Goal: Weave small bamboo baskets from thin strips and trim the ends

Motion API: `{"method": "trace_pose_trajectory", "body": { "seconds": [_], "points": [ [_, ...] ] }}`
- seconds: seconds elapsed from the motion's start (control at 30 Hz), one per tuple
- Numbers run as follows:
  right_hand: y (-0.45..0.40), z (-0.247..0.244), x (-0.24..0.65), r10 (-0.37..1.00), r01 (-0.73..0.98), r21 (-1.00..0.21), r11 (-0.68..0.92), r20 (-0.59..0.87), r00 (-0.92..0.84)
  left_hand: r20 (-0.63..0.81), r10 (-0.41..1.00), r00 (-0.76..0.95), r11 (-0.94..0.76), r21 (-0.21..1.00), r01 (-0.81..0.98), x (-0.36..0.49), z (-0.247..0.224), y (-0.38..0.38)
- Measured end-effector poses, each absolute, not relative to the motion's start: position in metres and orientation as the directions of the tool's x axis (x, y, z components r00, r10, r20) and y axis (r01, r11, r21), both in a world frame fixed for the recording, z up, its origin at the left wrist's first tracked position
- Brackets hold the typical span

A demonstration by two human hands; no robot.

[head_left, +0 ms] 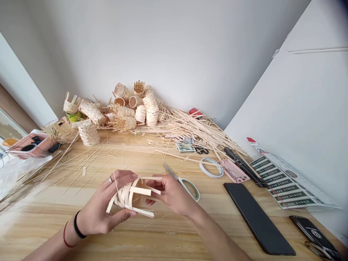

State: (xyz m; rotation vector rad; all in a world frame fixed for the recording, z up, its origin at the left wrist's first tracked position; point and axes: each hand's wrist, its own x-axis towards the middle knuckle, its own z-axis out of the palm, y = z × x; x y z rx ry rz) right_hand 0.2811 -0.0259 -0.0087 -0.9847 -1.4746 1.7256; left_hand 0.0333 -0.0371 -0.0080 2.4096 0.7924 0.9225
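A small woven basket [127, 195] of pale wood strips lies on its side in the air above the table, its open end turned to the right. Several loose strip ends stick out from that end. My left hand [104, 206] is wrapped round the basket's left part, thumb below and fingers above. At the open end, my right hand [171, 194] has its fingers closed at the strip ends; its fingertips are partly hidden behind them. Scissors [187, 183] with pale handles lie on the table just behind my right hand.
Finished and part-woven baskets [136, 105] are piled at the back, beside many loose strips [195, 125]. To the right lie a tape roll [202, 166], a pink card [235, 171], a black stapler-like tool [244, 166], a phone [258, 217] and a blade package [282, 181].
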Motion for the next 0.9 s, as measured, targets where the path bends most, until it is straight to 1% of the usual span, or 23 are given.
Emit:
{"method": "trace_pose_trajectory", "body": {
  "seconds": [0.07,0.17,0.23,0.53,0.67,0.83,0.9],
  "points": [
    [-0.029,-0.009,0.277,0.888,0.013,-0.994,-0.111,-0.105,-0.449,0.458,0.641,0.616,-0.746,0.559,0.361,0.034,-0.009,-0.036],
    [-0.034,-0.007,0.268,0.933,0.032,-0.999,-0.004,-0.015,-0.358,0.466,0.639,0.612,-0.754,0.539,0.376,0.035,-0.010,-0.035],
    [-0.038,-0.005,0.263,0.944,0.026,-0.999,0.037,0.026,-0.329,0.466,0.643,0.608,-0.752,0.536,0.384,0.034,-0.011,-0.034],
    [-0.036,-0.007,0.271,0.926,0.028,-1.000,-0.002,-0.013,-0.377,0.451,0.655,0.607,-0.742,0.537,0.402,0.032,-0.009,-0.035],
    [-0.036,-0.009,0.270,0.935,0.001,-1.000,-0.027,-0.026,-0.355,0.464,0.645,0.608,-0.754,0.519,0.403,0.033,-0.009,-0.036],
    [-0.037,-0.011,0.263,0.960,-0.126,-0.991,-0.050,-0.014,-0.278,0.493,0.638,0.591,-0.763,0.507,0.400,0.035,-0.010,-0.035],
    [-0.037,-0.012,0.261,0.967,-0.120,-0.991,-0.058,-0.026,-0.252,0.495,0.647,0.580,-0.756,0.514,0.405,0.035,-0.011,-0.035]
  ]
}}
